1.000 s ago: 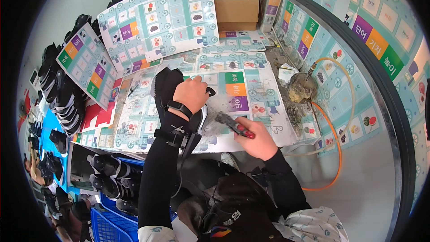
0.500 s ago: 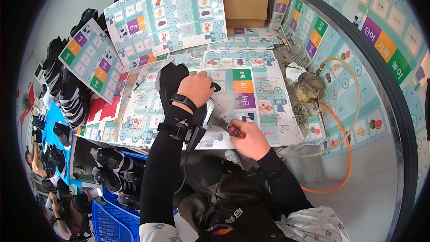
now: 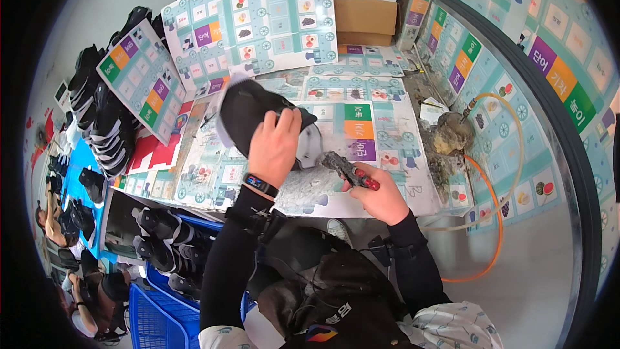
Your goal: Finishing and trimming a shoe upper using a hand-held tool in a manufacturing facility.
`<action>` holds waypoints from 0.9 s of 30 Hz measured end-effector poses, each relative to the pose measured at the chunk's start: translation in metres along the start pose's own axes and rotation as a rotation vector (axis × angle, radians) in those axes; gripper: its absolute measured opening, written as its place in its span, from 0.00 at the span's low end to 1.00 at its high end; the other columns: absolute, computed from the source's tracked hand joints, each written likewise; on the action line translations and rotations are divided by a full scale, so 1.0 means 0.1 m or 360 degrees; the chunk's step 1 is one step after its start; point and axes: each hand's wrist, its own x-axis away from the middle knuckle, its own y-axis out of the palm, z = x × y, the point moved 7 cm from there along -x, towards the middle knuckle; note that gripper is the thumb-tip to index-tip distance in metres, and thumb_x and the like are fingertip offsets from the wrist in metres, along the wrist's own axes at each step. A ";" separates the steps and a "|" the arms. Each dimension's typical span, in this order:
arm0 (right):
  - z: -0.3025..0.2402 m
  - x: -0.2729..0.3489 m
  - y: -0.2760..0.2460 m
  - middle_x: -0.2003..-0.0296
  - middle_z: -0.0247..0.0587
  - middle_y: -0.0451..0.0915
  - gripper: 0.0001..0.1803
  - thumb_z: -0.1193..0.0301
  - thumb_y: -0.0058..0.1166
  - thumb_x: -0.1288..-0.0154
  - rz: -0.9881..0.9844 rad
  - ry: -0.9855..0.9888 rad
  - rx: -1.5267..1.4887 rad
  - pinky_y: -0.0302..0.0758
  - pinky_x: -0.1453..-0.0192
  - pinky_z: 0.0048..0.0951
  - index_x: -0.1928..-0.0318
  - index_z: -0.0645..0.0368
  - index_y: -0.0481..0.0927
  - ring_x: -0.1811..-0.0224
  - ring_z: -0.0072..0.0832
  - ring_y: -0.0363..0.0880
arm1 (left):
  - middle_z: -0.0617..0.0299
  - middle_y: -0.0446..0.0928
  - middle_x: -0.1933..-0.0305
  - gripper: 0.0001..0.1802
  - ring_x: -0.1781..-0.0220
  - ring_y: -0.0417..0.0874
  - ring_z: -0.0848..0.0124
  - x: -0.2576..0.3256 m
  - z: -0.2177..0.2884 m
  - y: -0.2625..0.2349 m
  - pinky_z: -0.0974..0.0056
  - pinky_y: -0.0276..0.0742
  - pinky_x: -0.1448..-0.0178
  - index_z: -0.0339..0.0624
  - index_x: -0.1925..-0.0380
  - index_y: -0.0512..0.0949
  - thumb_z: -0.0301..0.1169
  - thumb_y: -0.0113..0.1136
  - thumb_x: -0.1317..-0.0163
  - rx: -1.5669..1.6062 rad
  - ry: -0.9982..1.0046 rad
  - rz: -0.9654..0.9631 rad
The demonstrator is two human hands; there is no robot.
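My left hand point(image 3: 276, 144) is closed around a black shoe point(image 3: 248, 113) with a pale sole edge, holding it tilted over the work table. A whitish part of the shoe shows to the right of my fingers, and its far left edge is smeared by motion. In my right hand point(image 3: 382, 195) is a grimy, dark hand tool point(image 3: 349, 169) with red parts. Its caked tip points up and left, close to the whitish part of the shoe. Whether they touch, I cannot tell. A band with a small screen circles my left wrist.
Printed sheets cover the table point(image 3: 394, 184) and stand as screens behind it. A crusted pot point(image 3: 454, 132) sits at the right with a pale hose and an orange hose point(image 3: 494, 255). Shoes are stacked at left, above blue baskets point(image 3: 158, 320). Other people sit far left.
My left hand has turned the shoe, so its toe area now faces up. The tool in my right hand has shifted slightly right, its tip now clearer. The view has shifted a little.
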 end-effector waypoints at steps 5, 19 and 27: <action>-0.01 -0.12 0.09 0.69 0.61 0.81 0.13 0.73 0.58 0.40 0.0104 -0.0155 0.0297 0.75 0.59 0.50 0.55 0.64 0.82 0.62 0.63 0.79 | 0.58 0.76 0.49 0.28 0.48 0.78 0.58 0.27 0.05 0.18 0.57 0.81 0.45 0.39 0.40 0.80 0.24 0.68 0.43 0.0328 -0.0206 -0.0087; 0.04 -0.07 0.06 0.69 0.65 0.78 0.10 0.73 0.55 0.39 0.0200 -0.0051 0.0412 0.73 0.60 0.52 0.59 0.65 0.81 0.60 0.66 0.76 | 0.53 0.78 0.52 0.23 0.53 0.83 0.53 0.37 0.08 -0.02 0.54 0.83 0.48 0.35 0.44 0.81 0.28 0.68 0.40 0.0736 -0.0439 -0.0022; 0.10 -0.06 0.08 0.68 0.66 0.79 0.13 0.72 0.57 0.41 0.0054 0.0088 0.0337 0.73 0.57 0.54 0.57 0.66 0.83 0.61 0.67 0.76 | 0.46 0.79 0.52 0.22 0.56 0.85 0.41 0.64 0.01 -0.33 0.45 0.84 0.51 0.33 0.45 0.81 0.26 0.64 0.41 0.1061 -0.0824 -0.0277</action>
